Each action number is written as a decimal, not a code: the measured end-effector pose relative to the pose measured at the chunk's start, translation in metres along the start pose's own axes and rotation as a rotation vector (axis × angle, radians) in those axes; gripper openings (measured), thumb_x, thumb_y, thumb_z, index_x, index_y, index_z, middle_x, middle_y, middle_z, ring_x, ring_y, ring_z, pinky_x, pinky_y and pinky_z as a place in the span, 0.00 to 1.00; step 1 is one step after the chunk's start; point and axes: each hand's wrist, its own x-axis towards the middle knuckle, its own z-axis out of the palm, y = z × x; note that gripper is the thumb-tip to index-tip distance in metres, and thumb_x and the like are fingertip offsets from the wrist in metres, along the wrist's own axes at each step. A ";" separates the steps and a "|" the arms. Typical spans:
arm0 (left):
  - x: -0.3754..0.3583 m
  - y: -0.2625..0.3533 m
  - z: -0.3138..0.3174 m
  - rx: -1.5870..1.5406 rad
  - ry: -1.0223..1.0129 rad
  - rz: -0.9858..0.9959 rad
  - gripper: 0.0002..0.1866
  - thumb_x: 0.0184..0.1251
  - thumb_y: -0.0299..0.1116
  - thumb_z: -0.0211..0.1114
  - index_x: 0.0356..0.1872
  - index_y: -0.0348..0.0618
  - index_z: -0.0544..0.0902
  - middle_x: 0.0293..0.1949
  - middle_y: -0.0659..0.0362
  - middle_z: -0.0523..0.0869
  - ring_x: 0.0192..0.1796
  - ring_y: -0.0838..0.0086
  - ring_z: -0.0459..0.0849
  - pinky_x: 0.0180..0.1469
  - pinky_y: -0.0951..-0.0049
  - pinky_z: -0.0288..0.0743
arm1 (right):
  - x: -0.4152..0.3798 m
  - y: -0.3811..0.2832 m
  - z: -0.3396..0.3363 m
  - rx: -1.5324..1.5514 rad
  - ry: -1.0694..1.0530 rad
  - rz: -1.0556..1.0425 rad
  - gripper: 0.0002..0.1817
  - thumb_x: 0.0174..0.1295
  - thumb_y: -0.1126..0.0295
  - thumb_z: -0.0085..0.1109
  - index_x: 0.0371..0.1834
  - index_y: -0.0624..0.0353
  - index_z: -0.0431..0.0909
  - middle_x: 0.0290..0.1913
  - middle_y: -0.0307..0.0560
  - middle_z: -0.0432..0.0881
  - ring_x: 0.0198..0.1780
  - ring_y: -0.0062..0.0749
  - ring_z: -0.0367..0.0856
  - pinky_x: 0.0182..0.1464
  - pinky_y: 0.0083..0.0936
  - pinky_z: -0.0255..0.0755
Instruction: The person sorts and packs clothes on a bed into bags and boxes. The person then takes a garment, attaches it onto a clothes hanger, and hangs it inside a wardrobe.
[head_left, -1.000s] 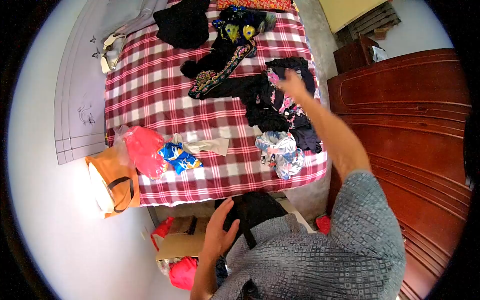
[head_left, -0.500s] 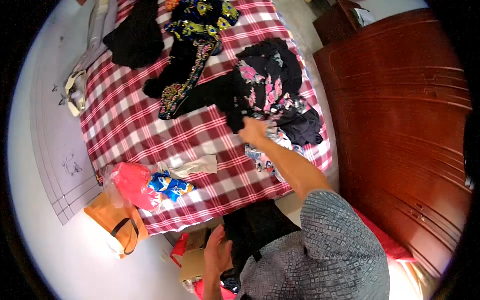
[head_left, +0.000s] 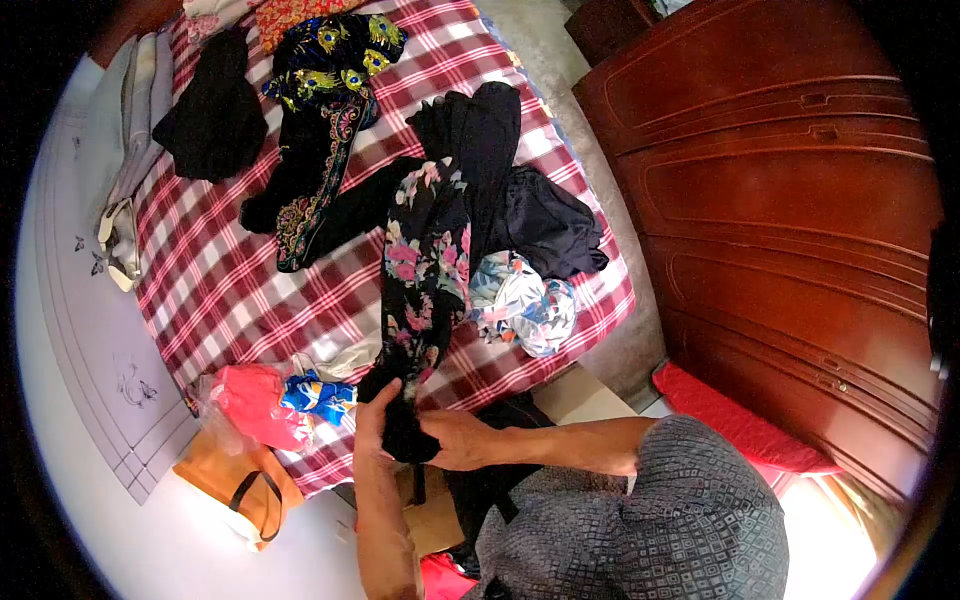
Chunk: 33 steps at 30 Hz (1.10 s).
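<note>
Left hand (head_left: 371, 418) and right hand (head_left: 455, 440) | both closed on black floral garment (head_left: 425, 270) | blue item (head_left: 318, 398), markings too small to read

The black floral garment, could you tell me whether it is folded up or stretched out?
Stretched out: the black floral garment runs lengthwise over the plaid bedspread, its near end in the left hand and right hand.

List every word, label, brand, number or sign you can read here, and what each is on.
None can be read.
Blue patterned cloth: white and orange marks, too small to tell if any are letters.
Orange bag: no lettering visible.
Pale panel: butterfly drawings, no text.
</note>
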 end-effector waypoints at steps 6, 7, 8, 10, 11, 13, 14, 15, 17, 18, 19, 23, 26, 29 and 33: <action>-0.010 0.049 -0.033 -0.516 -0.195 0.320 0.06 0.70 0.29 0.64 0.45 0.42 0.80 0.31 0.65 0.81 0.25 0.82 0.73 0.29 0.81 0.72 | 0.006 0.010 -0.046 0.049 0.098 0.085 0.27 0.57 0.70 0.65 0.63 0.60 0.77 0.52 0.59 0.85 0.55 0.47 0.85 0.57 0.36 0.78; -0.023 0.082 -0.024 -0.526 -0.214 0.448 0.06 0.71 0.28 0.62 0.46 0.41 0.80 0.32 0.64 0.81 0.25 0.84 0.72 0.30 0.82 0.71 | 0.010 0.012 -0.055 0.036 0.159 0.145 0.25 0.59 0.70 0.66 0.62 0.60 0.78 0.51 0.57 0.86 0.53 0.43 0.86 0.56 0.34 0.78; -0.033 0.111 -0.018 -0.570 -0.166 0.488 0.07 0.71 0.28 0.61 0.46 0.40 0.80 0.33 0.63 0.82 0.27 0.82 0.74 0.32 0.81 0.74 | 0.013 0.020 -0.066 0.107 0.208 0.168 0.23 0.61 0.70 0.65 0.61 0.60 0.79 0.51 0.54 0.86 0.52 0.38 0.86 0.56 0.32 0.78; -0.059 0.171 0.012 -0.537 -0.039 0.674 0.08 0.73 0.29 0.59 0.47 0.39 0.80 0.36 0.60 0.83 0.33 0.77 0.79 0.36 0.79 0.79 | 0.019 0.055 -0.091 0.126 0.407 0.233 0.20 0.64 0.70 0.66 0.59 0.60 0.80 0.51 0.49 0.87 0.50 0.32 0.85 0.54 0.30 0.78; -0.065 0.196 0.014 -0.529 -0.048 0.746 0.08 0.74 0.29 0.57 0.49 0.38 0.79 0.38 0.58 0.83 0.37 0.74 0.80 0.42 0.75 0.80 | 0.021 0.081 -0.105 0.071 0.558 0.278 0.19 0.65 0.70 0.66 0.59 0.60 0.80 0.51 0.47 0.87 0.50 0.30 0.85 0.54 0.29 0.78; -0.068 0.245 -0.008 -0.586 -0.154 0.821 0.10 0.76 0.29 0.55 0.51 0.36 0.78 0.42 0.54 0.83 0.46 0.67 0.82 0.56 0.64 0.81 | 0.022 0.157 -0.149 -0.111 0.898 0.318 0.20 0.62 0.66 0.69 0.56 0.61 0.81 0.53 0.51 0.86 0.53 0.41 0.85 0.57 0.34 0.78; -0.074 0.260 -0.018 -0.564 -0.319 0.851 0.11 0.76 0.30 0.54 0.52 0.35 0.77 0.43 0.53 0.83 0.48 0.64 0.81 0.63 0.58 0.75 | 0.018 0.179 -0.176 -0.167 1.043 0.346 0.23 0.60 0.65 0.70 0.57 0.62 0.80 0.54 0.54 0.85 0.56 0.46 0.84 0.59 0.37 0.77; -0.077 0.272 -0.030 -0.535 -0.481 0.876 0.12 0.77 0.31 0.53 0.53 0.34 0.76 0.44 0.52 0.82 0.51 0.61 0.80 0.70 0.52 0.69 | 0.006 0.222 -0.204 -0.434 1.095 0.347 0.29 0.56 0.61 0.74 0.60 0.62 0.78 0.57 0.57 0.84 0.59 0.51 0.82 0.63 0.41 0.74; -0.076 0.285 -0.055 -0.504 -0.714 0.838 0.14 0.78 0.33 0.52 0.55 0.34 0.76 0.46 0.50 0.83 0.54 0.56 0.80 0.73 0.44 0.63 | -0.012 0.254 -0.244 -0.599 1.134 0.666 0.45 0.48 0.55 0.80 0.68 0.62 0.72 0.60 0.58 0.82 0.65 0.51 0.78 0.69 0.40 0.69; -0.084 0.277 -0.036 -0.501 -0.346 0.922 0.16 0.79 0.34 0.52 0.57 0.34 0.76 0.49 0.49 0.83 0.55 0.56 0.80 0.72 0.43 0.65 | -0.025 0.277 -0.259 -0.653 1.172 0.722 0.48 0.47 0.54 0.80 0.70 0.63 0.69 0.61 0.60 0.81 0.66 0.54 0.77 0.71 0.41 0.67; -0.090 0.268 -0.015 -0.488 0.020 0.991 0.17 0.80 0.34 0.52 0.59 0.34 0.77 0.51 0.48 0.84 0.56 0.56 0.81 0.71 0.43 0.67 | -0.029 0.294 -0.268 -0.708 1.213 0.774 0.52 0.46 0.53 0.81 0.73 0.64 0.66 0.63 0.62 0.79 0.67 0.57 0.76 0.73 0.42 0.65; -0.032 0.211 -0.067 -0.468 -0.098 0.779 0.24 0.79 0.38 0.58 0.70 0.38 0.72 0.65 0.50 0.80 0.65 0.58 0.81 0.70 0.48 0.72 | -0.009 0.262 -0.288 -0.189 1.028 1.033 0.57 0.45 0.54 0.81 0.76 0.66 0.59 0.65 0.60 0.79 0.66 0.57 0.78 0.71 0.38 0.70; 0.054 0.128 -0.146 -0.186 -0.091 0.406 0.22 0.73 0.37 0.66 0.65 0.45 0.76 0.56 0.58 0.85 0.55 0.66 0.85 0.57 0.65 0.82 | 0.020 0.243 -0.291 -0.024 0.990 0.917 0.40 0.50 0.61 0.77 0.66 0.67 0.72 0.59 0.57 0.84 0.57 0.50 0.83 0.62 0.35 0.76; 0.042 0.069 -0.092 -0.084 0.139 0.324 0.29 0.74 0.37 0.66 0.71 0.42 0.68 0.60 0.57 0.82 0.53 0.69 0.86 0.53 0.69 0.82 | 0.055 0.172 -0.287 0.445 1.026 0.529 0.19 0.60 0.67 0.71 0.52 0.65 0.82 0.46 0.47 0.88 0.44 0.33 0.86 0.48 0.32 0.80; 0.035 0.020 -0.065 -0.115 0.000 0.178 0.35 0.74 0.43 0.67 0.75 0.39 0.63 0.66 0.54 0.79 0.59 0.63 0.84 0.61 0.60 0.80 | 0.067 0.040 -0.266 0.595 0.706 0.281 0.15 0.62 0.70 0.70 0.50 0.64 0.83 0.41 0.42 0.88 0.39 0.28 0.85 0.47 0.30 0.82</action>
